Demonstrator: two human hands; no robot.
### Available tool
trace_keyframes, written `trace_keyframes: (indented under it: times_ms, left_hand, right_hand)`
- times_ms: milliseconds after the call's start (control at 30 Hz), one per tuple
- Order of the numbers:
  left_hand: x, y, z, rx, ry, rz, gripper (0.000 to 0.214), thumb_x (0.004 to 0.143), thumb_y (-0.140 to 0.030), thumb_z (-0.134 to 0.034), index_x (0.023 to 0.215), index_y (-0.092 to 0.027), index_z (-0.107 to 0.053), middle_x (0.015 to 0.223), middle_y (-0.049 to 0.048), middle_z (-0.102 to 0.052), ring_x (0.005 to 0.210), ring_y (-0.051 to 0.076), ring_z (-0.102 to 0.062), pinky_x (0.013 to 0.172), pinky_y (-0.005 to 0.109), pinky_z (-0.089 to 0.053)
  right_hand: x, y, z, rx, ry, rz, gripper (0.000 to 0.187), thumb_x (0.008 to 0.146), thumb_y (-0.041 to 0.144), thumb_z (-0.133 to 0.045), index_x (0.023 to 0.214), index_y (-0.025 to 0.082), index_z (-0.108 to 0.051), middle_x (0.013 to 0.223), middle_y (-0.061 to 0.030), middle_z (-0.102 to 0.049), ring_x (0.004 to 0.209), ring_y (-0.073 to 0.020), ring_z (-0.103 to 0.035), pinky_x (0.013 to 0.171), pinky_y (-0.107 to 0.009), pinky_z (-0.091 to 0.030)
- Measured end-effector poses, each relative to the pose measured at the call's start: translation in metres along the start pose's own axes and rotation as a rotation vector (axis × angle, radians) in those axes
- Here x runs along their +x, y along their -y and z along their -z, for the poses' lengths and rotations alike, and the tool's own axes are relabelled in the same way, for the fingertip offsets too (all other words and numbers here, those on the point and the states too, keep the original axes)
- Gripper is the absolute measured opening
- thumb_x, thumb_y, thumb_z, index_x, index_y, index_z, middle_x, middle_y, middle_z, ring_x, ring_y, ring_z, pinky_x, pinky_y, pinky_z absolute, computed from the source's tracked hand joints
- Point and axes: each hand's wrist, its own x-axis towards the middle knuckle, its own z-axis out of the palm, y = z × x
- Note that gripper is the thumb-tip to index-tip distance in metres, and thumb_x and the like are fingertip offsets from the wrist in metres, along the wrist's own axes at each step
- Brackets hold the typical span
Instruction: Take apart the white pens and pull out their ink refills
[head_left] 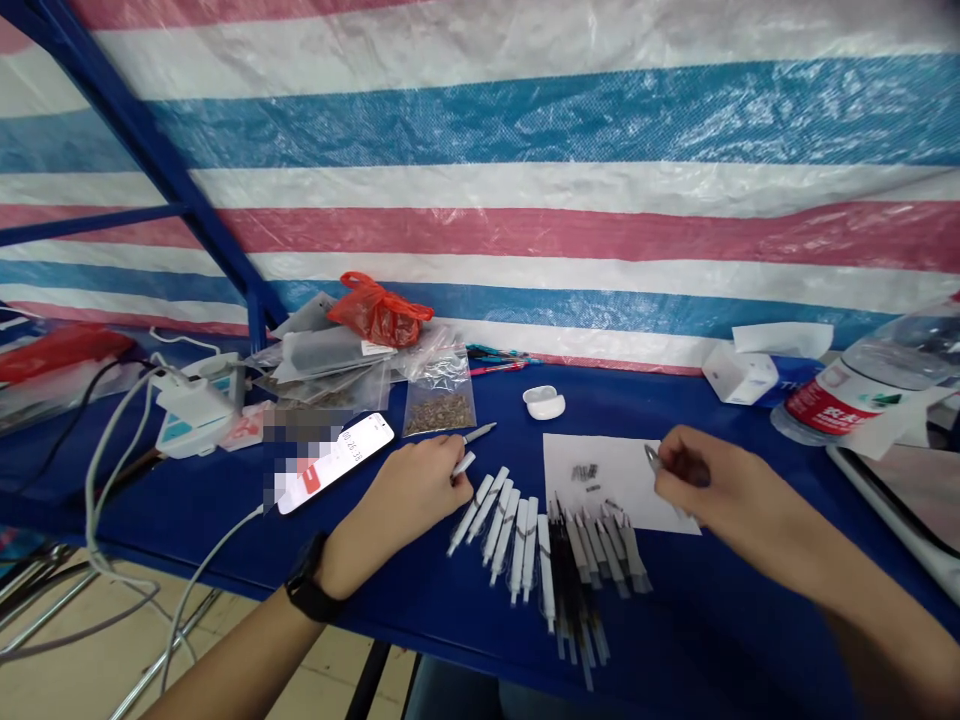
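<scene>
A: Taken as landmark?
B: White rectangular paper sheet (637, 485), laid flat on the dark-blue table (720, 630).
A: Noted at the right hand (712, 475)?
B: Found at the sheet's right edge, thumb and fingers pressed together — pinching a slim silvery metal piece (652, 457). Unable to determine its kind.
A: And at the left hand (424, 485)?
B: Found left of the sheet, thumb and fingers closed around a white plastic piece (463, 464). Also seen past the knuckles: a grey pointed tip (481, 433) — unable to confirm whether gripped.
A: Loose parts?
B: Clustered on the sheet: small dark slender pieces (585, 472). Across its near edge: slim black refills (574, 600) and grey tapered sections (611, 545). Fanned to its near left: slim white plastic barrels (519, 550).
</scene>
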Motion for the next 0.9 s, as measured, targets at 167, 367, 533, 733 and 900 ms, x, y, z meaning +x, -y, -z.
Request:
trace_keyframes:
  times_ms: [167, 367, 533, 733, 900]
  left_hand:
    - [0.023, -0.007, 0.019, -0.345, -0.123, -0.163, 0.024, 0.095, -0.017, -0.040, 0.084, -0.020, -0.061, 0.082, 0.0017, -0.070, 0.079, 0.019, -0.067, 0.070, 0.028, -0.044]
    - [0.064, -0.033, 0.004, -0.369, -0.236, -0.119, 0.029, 0.108, -0.037, -0.033, 0.105, -0.021, -0.057, 0.068, -0.0016, -0.063, 0.064, 0.019, -0.064, 0.058, 0.026, -0.036]
    - [0.067, -0.033, -0.018, -0.127, -0.271, 0.014, 0.025, 0.107, -0.032, -0.036, 0.111, -0.020, -0.057, 0.081, 0.0049, -0.072, 0.084, 0.026, -0.072, 0.063, 0.028, -0.038]
    - [0.060, -0.033, -0.018, -0.176, -0.331, 0.014, 0.027, 0.106, -0.032, -0.036, 0.110, -0.019, -0.059, 0.080, 0.0049, -0.072, 0.083, 0.026, -0.072, 0.066, 0.028, -0.040]
    - [0.062, -0.031, -0.021, -0.172, -0.271, 0.010, 0.025, 0.105, -0.033, -0.040, 0.110, -0.020, -0.060, 0.081, 0.0055, -0.072, 0.083, 0.027, -0.072, 0.067, 0.028, -0.041]
  right_hand:
    - [0.044, 0.005, -0.010, 0.313, 0.165, -0.008, 0.012, 0.072, 0.035, -0.047, 0.075, 0.024, -0.043, 0.057, 0.0062, -0.043, 0.052, -0.0131, -0.041, 0.049, -0.025, -0.034]
    - [0.052, -0.009, -0.032, -0.025, 0.248, 0.208, 0.010, 0.081, 0.029, -0.048, 0.079, 0.023, -0.055, 0.056, 0.0067, -0.045, 0.052, -0.0141, -0.041, 0.053, -0.026, -0.030]
    - [0.026, -0.005, -0.026, -0.044, 0.421, 0.240, 0.016, 0.088, 0.037, -0.059, 0.090, 0.023, -0.066, 0.058, 0.0079, -0.043, 0.051, -0.0126, -0.039, 0.052, -0.024, -0.029]
    - [-0.006, 0.026, -0.037, -0.207, 0.524, 0.399, 0.005, 0.087, 0.025, -0.068, 0.083, 0.024, -0.066, 0.069, 0.0039, -0.064, 0.056, -0.0137, -0.056, 0.054, -0.024, -0.034]
    - [-0.060, 0.013, -0.053, -0.479, 0.097, 0.394, 0.014, 0.087, 0.027, -0.064, 0.074, 0.024, -0.059, 0.058, 0.0011, -0.065, 0.046, -0.0206, -0.062, 0.044, -0.027, -0.026]
